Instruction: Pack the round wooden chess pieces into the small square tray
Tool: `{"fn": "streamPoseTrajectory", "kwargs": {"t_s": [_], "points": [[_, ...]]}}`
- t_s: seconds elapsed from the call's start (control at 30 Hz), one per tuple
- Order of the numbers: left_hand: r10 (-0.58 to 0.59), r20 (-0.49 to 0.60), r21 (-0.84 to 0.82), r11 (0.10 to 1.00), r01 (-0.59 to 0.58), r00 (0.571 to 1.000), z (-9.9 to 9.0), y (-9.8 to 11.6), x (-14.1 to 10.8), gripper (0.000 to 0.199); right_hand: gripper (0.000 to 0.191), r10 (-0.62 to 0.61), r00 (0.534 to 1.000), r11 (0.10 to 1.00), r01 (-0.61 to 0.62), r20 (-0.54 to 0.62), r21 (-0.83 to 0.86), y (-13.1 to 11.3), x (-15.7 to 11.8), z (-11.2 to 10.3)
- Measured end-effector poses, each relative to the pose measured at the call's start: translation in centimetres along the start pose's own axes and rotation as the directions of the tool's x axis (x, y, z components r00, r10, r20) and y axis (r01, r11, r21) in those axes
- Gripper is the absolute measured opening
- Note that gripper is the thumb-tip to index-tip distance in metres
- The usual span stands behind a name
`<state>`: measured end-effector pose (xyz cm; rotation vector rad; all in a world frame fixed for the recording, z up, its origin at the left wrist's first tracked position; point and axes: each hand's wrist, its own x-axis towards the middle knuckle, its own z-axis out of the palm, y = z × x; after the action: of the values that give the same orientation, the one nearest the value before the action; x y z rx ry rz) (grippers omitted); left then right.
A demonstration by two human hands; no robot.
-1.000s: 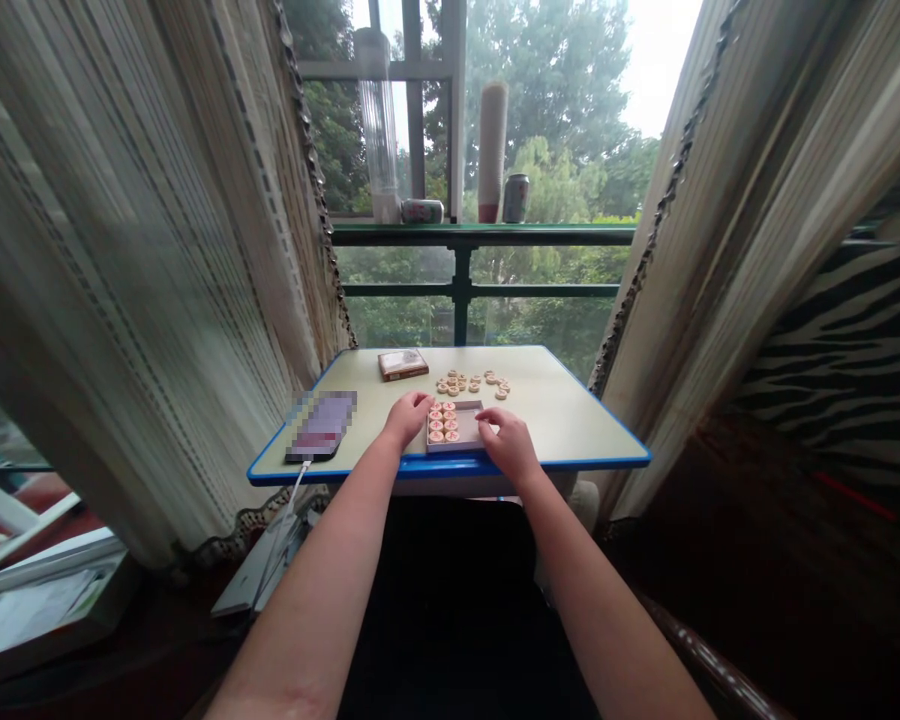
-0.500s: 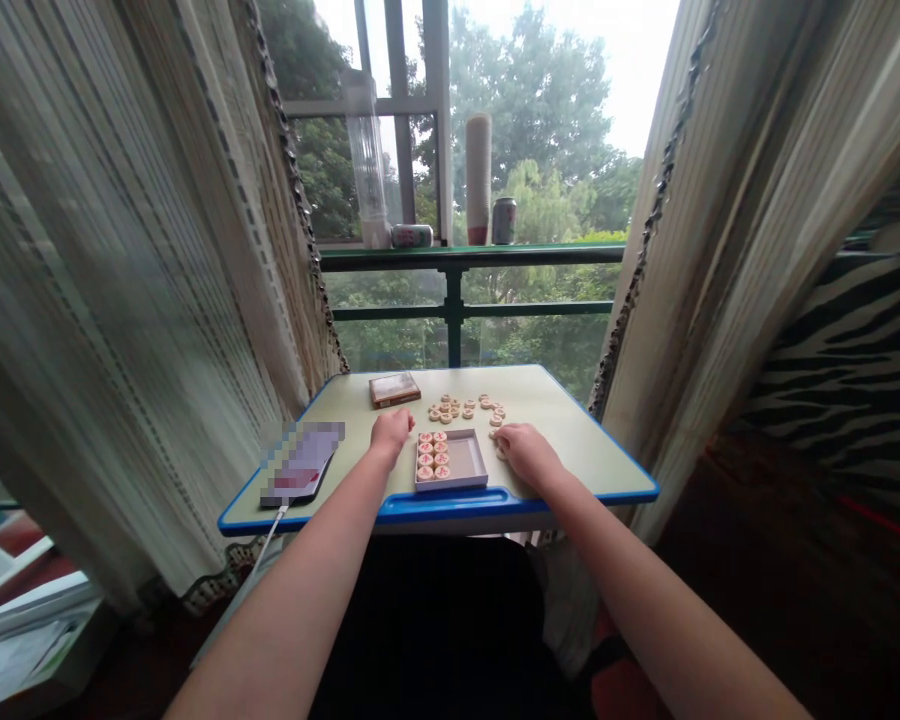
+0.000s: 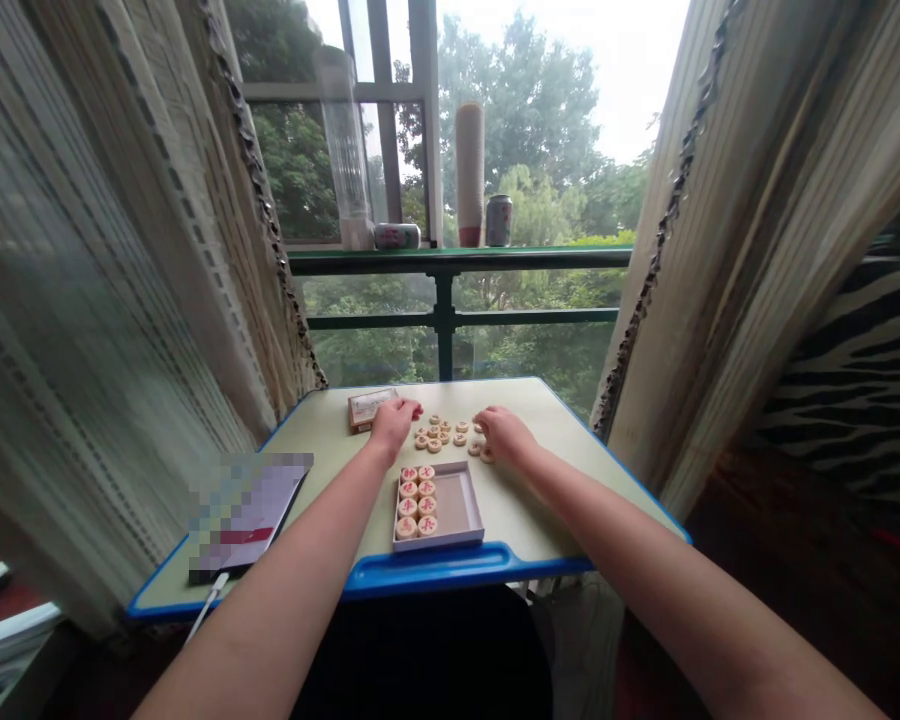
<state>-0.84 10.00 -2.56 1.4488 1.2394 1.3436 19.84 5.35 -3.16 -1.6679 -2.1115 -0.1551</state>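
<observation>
The white box (image 3: pixel 461 500) sat near the front edge of the table (image 3: pixel 319 445), and eight round pieces (image 3: pixel 427 507) with red marks stood in it. They made two rows of four, side by side, and filled the left part, while the bare floor of the box showed on the right. A brown box (image 3: pixel 364 408) lay farther back, and the left hand (image 3: pixel 396 425) covered part of it from view. On the ledge there was a tall clear tube (image 3: pixel 341 150) with something pale at the bottom, too hazy to name. Near it were a can (image 3: pixel 397 236) on its side, a stack of cups (image 3: pixel 470 170) and a can (image 3: pixel 499 220) standing up. The phone (image 3: pixel 266 515) was blurred into squares, and its cord (image 3: pixel 208 605) ran off behind the left arm. Most of the loose pieces (image 3: pixel 434 446) lay just past the white box, between the two hands, and their marks were too small to read. The left hand was beside them, fingers bent in with the tips close together; I could not tell if it held one. The right hand (image 3: pixel 504 430) was bent over the pieces at the right end and hid some. Its grip could not be seen well either.
</observation>
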Motion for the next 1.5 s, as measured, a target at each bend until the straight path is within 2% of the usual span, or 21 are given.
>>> {"fn": "streamPoseTrajectory", "kwargs": {"t_s": [0.13,0.2,0.27,0.37,0.43,0.53,0.63,0.7,0.87,1.0,1.1,1.23,1.4,1.5], "points": [[0.045,0.013,-0.002,0.999,-0.045,0.999,-0.3,-1.3,1.7,0.02,0.027,0.04,0.999,0.999,-0.04,0.024,0.002,1.0,2.4,0.7],[0.087,-0.018,0.098,0.992,-0.084,0.996,-0.7,-2.7,2.5,0.021,0.027,0.049,0.998,0.998,-0.05,0.04,0.029,1.4,2.9,1.1],[0.137,-0.044,0.242,0.963,-0.122,0.99,-1.0,-4.1,3.0,0.022,0.029,0.106,0.993,0.988,-0.111,0.047,0.105,1.8,3.0,1.5],[0.131,-0.056,0.272,0.956,-0.111,0.99,-1.0,-4.9,3.3,0.025,0.027,0.207,0.972,0.95,-0.228,0.114,0.215,2.1,2.7,1.6],[0.21,0.001,0.346,0.917,-0.197,0.978,-0.8,-4.6,3.0,0.02,0.027,0.235,0.966,0.941,-0.254,0.108,0.225,2.2,2.5,1.5],[0.304,0.137,0.449,0.829,-0.333,0.943,-0.4,-3.4,2.2,0.021,0.03,0.18,0.977,0.957,-0.201,0.115,0.211,2.1,2.2,1.3],[0.245,0.257,0.506,0.79,-0.347,0.935,-0.4,-2.6,1.3,0.023,0.034,0.148,0.978,0.966,-0.175,0.147,0.193,1.9,2.2,1.1],[0.192,0.296,0.515,0.793,-0.325,0.936,-0.5,-2.4,0.9,0.023,0.033,0.147,0.974,0.966,-0.179,0.174,0.186,1.8,2.3,1.1],[0.083,0.252,0.444,0.875,-0.192,0.964,-1.1,-2.3,0.6,0.024,0.034,0.164,0.97,0.964,-0.196,0.177,0.181,2.0,2.4,1.1],[0.086,0.275,0.435,0.877,-0.203,0.958,-1.5,-1.4,0.0,0.024,0.035,0.136,0.974,0.97,-0.168,0.18,0.177,1.6,2.3,1.0],[0.052,0.362,0.429,0.877,-0.216,0.931,-1.8,-0.2,-0.8,0.028,0.042,0.148,0.976,0.982,-0.163,0.158,0.093,1.1,2.3,1.1],[-0.025,0.514,0.395,0.894,-0.211,0.857,-2.2,1.3,-2.0,0.025,0.038,0.154,0.976,0.988,-0.149,0.151,-0.04,0.7,2.3,1.6],[-0.103,0.631,0.39,0.899,-0.2,0.769,-2.3,1.9,-2.4,0.024,0.032,0.162,0.979,0.987,-0.161,0.127,-0.019,1.0,2.0,1.9],[-0.124,0.666,0.389,0.899,-0.201,0.735,-2.2,1.7,-2.4,0.028,0.028,0.17,0.981,0.984,-0.173,0.09,0.032,1.1,1.9,1.6]]}}
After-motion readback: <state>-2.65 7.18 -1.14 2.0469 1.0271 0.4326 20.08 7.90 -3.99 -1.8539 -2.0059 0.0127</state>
